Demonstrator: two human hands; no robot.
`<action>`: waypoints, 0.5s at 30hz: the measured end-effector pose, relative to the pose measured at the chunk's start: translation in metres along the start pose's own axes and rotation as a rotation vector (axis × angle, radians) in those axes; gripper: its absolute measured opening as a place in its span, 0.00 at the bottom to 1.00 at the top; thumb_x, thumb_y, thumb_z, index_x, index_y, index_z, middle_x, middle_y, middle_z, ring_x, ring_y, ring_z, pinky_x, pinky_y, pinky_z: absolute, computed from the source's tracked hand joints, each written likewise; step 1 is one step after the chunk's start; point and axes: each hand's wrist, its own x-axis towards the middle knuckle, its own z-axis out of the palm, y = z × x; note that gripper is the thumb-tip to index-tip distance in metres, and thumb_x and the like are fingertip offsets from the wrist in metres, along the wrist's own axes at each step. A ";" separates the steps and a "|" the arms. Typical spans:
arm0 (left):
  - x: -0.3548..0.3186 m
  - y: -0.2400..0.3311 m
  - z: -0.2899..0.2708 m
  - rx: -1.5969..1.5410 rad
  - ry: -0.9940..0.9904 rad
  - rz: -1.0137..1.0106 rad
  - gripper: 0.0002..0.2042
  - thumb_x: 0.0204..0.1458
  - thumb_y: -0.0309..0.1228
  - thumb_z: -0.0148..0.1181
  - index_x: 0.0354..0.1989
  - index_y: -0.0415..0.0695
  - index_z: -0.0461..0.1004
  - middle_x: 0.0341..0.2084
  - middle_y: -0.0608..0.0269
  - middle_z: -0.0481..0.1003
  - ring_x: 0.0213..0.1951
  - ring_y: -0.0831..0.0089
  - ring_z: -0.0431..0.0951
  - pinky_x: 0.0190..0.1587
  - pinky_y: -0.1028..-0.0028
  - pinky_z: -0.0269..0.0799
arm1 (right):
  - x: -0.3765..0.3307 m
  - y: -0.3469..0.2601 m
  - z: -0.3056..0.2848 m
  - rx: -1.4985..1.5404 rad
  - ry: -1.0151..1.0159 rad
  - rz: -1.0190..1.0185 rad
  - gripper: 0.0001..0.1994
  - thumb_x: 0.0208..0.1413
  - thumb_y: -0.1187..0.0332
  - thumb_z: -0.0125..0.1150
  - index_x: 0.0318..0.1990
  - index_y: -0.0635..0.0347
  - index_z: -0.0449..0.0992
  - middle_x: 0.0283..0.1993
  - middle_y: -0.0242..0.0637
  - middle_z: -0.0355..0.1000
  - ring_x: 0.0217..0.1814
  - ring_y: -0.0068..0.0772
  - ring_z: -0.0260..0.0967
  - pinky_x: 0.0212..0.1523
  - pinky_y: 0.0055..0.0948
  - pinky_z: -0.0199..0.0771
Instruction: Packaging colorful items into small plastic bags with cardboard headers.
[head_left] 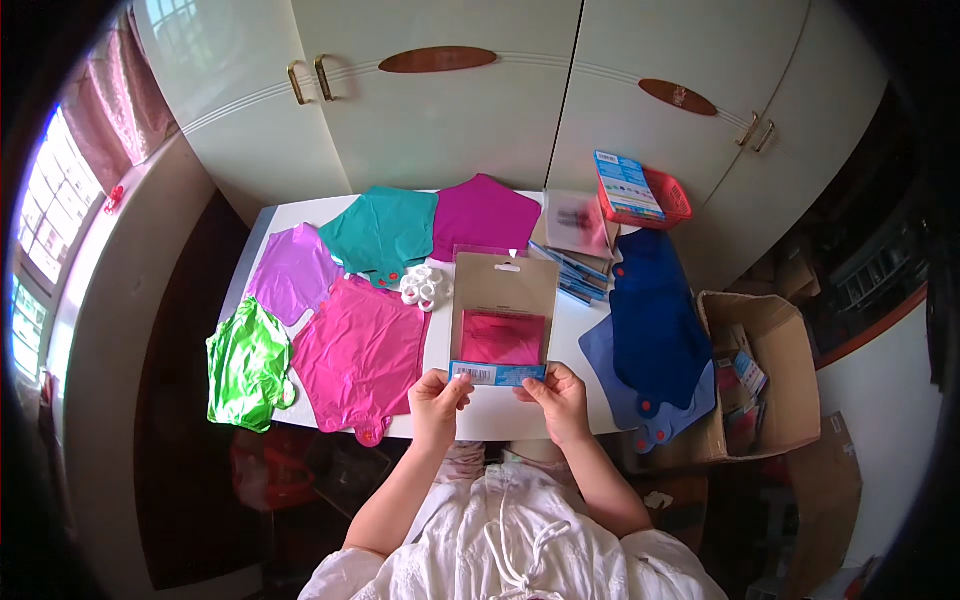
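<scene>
In front of my chest, over the near edge of the white table [455, 425], I hold up a clear flat package [508, 290] with a hang hole at its top. Inside lies a folded bright pink foil sheet [503, 338], and a blue printed card strip [510, 375] with a barcode runs along its bottom. My left hand [438, 408] pinches the lower left corner, thumb in front. At the lower right corner my right hand [562, 403] grips likewise. Beside the package, to its left, sits a cluster of white ring-shaped plastic pieces [425, 288].
Flat foil shapes lie around: pink [365, 350], green [248, 362], lilac [292, 272], teal [385, 232], purple [487, 218] and dark blue [655, 340]. Several blue-edged packages [572, 272] and a red basket [668, 197] stand back right. An open cardboard box [790, 400] adjoins the table's right side.
</scene>
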 end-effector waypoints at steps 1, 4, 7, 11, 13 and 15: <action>0.000 -0.004 -0.004 0.002 -0.013 0.006 0.09 0.52 0.27 0.63 0.23 0.42 0.70 0.20 0.63 0.76 0.20 0.82 0.70 0.24 0.81 0.65 | 0.000 -0.001 -0.001 0.016 -0.003 0.028 0.06 0.55 0.73 0.63 0.37 0.64 0.73 0.33 0.36 0.76 0.33 0.25 0.75 0.38 0.25 0.78; -0.002 -0.009 -0.003 -0.175 -0.064 0.015 0.05 0.52 0.25 0.61 0.29 0.40 0.71 0.25 0.61 0.77 0.26 0.80 0.73 0.31 0.78 0.68 | -0.002 0.001 0.002 0.020 0.026 0.005 0.06 0.55 0.73 0.63 0.36 0.63 0.72 0.33 0.35 0.76 0.33 0.25 0.75 0.38 0.25 0.78; -0.011 -0.012 0.005 -0.396 -0.105 -0.053 0.07 0.53 0.23 0.59 0.39 0.38 0.71 0.34 0.58 0.77 0.35 0.74 0.77 0.42 0.73 0.72 | -0.004 0.014 0.004 0.038 0.052 -0.033 0.07 0.54 0.72 0.64 0.37 0.61 0.72 0.33 0.37 0.76 0.32 0.26 0.76 0.37 0.27 0.79; -0.013 -0.024 0.006 -0.318 -0.110 -0.094 0.06 0.53 0.23 0.59 0.38 0.37 0.73 0.32 0.60 0.78 0.32 0.73 0.78 0.39 0.74 0.74 | -0.010 0.020 0.017 0.052 0.060 -0.046 0.08 0.54 0.73 0.63 0.38 0.62 0.71 0.35 0.36 0.76 0.34 0.25 0.75 0.38 0.26 0.79; -0.011 -0.027 0.004 -0.275 -0.095 -0.073 0.03 0.54 0.22 0.58 0.36 0.37 0.75 0.29 0.62 0.78 0.30 0.75 0.78 0.38 0.74 0.74 | -0.013 0.018 0.023 0.041 0.059 -0.030 0.06 0.55 0.75 0.62 0.37 0.63 0.70 0.35 0.35 0.75 0.35 0.23 0.75 0.40 0.26 0.79; -0.011 -0.019 0.002 -0.167 -0.069 -0.012 0.03 0.52 0.23 0.61 0.33 0.36 0.77 0.27 0.61 0.78 0.29 0.76 0.77 0.37 0.75 0.73 | -0.010 0.020 0.010 -0.010 -0.033 -0.024 0.10 0.54 0.70 0.64 0.38 0.62 0.70 0.34 0.33 0.74 0.37 0.24 0.73 0.42 0.24 0.76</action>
